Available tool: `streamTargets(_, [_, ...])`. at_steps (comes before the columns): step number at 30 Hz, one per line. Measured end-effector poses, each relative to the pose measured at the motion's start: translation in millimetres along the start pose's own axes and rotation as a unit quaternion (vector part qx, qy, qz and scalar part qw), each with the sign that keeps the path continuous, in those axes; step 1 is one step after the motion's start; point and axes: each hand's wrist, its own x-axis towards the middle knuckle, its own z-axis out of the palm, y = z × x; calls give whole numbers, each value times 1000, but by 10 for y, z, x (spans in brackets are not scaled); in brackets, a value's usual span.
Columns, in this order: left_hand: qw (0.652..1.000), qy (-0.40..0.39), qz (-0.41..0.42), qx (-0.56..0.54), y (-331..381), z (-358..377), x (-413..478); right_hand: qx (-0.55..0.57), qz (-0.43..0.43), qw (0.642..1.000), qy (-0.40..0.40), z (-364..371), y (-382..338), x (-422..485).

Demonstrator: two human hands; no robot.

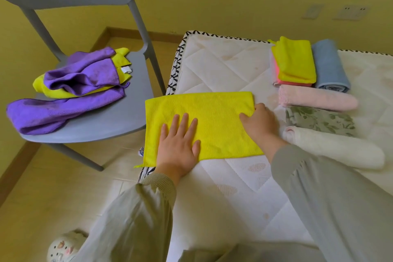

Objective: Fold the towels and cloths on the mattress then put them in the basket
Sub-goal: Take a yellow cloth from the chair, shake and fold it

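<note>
A yellow cloth (214,117) lies flat as a folded rectangle on the near left corner of the white mattress (225,66). My left hand (180,144) presses flat on its near left part, fingers straight and spread. My right hand (258,122) rests at the cloth's right edge, its thumb on the cloth; its fingertips are out of sight at that edge. To the right lie folded and rolled pieces: a yellow cloth on a pink one (294,60), a blue roll (329,66), a pink roll (316,100), a floral cloth (321,120) and a white roll (338,149). No basket is in view.
A grey chair (119,110) stands left of the mattress, holding a loose heap of purple and yellow cloths (78,83). The floor lies between chair and mattress. A slipper (63,247) shows at the bottom left. A yellow wall with sockets runs behind.
</note>
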Motion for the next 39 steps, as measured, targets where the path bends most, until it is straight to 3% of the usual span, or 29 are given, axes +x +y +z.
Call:
streamTargets(3, [1000,-29,-5,0,20,-28,16,131,21,989,-61,-79,-109,81])
streamTargets(7, [994,-110,-5,-28,-10,-156,79,204,11,978,-40,-156,-263,1])
streamTargets(10, [983,-142,-21,-118,-67,-343,105,220,-27,975,-29,-282,-408,-86])
streamTargets(12, [956,-141,-63,-248,-60,-504,98,260,-59,963,-28,-440,-553,-152])
streamTargets(15, [903,-91,-101,-407,20,-837,35,290,-127,948,-38,-744,-799,-298])
streamTargets(21, [874,30,-87,-476,5,-1808,-46,249,-248,931,-98,-1306,-1282,-613])
streamTargets(28, [817,19,-37,-575,-110,-2794,-345,179,-350,909,-137,-1895,-1686,-1080])
streamTargets(34, [843,97,-28,-528,-147,-3206,-665,172,-372,904,-122,-2268,-1793,-1439])
streamTargets(39, [828,161,-32,-537,-90,-3389,-908,222,-379,895,-75,-2536,-1770,-1684])
